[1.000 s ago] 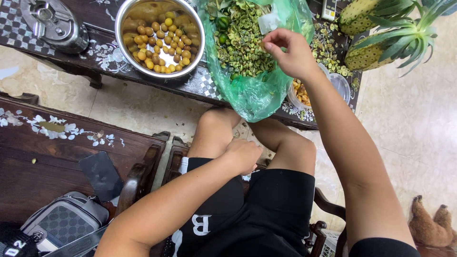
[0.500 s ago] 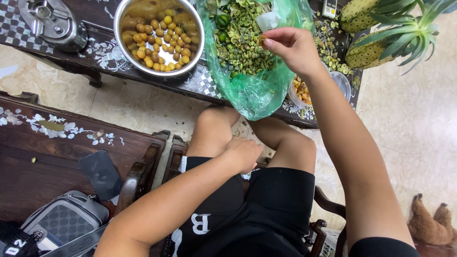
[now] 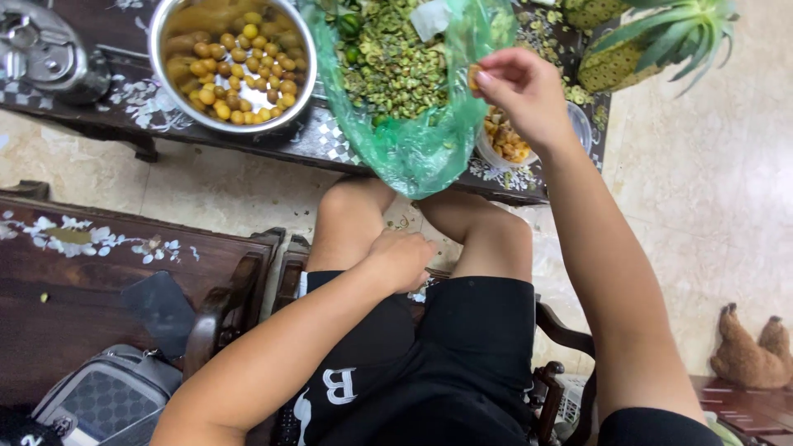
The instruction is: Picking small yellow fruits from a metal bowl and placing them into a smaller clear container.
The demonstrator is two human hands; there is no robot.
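Fingers of the right hand (image 3: 522,92) pinch a small yellow fruit (image 3: 474,77) above the edge of the green bag (image 3: 413,140), which holds green husks (image 3: 395,66) on the dark table (image 3: 330,144). Beside the bag stands a steel bowl (image 3: 234,62) of yellow fruits. Under the hand sits a clear tub (image 3: 505,142). The left hand (image 3: 403,258) rests loosely curled between the knees, holding nothing visible.

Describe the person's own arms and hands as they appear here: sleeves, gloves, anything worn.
Both arms are bare along all that shows, with no sleeve in view. The left hand and the right hand wear no gloves, and no rings, watch or wristband show. The right hand's fingernails look short and unpainted. The black shorts carry white markings.
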